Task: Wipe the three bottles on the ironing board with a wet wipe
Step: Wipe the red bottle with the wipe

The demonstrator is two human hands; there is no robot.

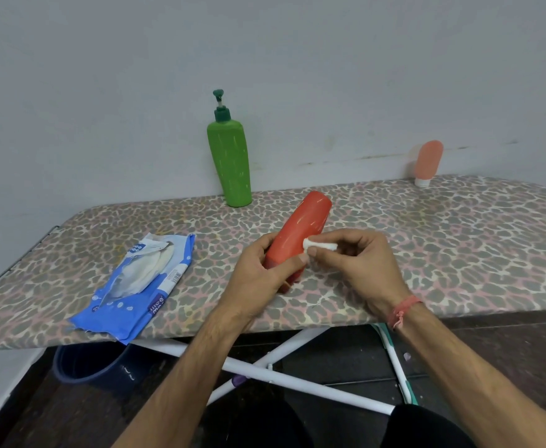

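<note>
Ironing board (426,240), hands wiping red bottle (300,231)

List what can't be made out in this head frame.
- Red bottle: cap end hidden by left hand.
- Wipe: mostly hidden in right hand grip.
- Pack: small print unreadable.
- Bucket: mostly hidden under board.
- Pink tube: blurred, no label legible.
</note>
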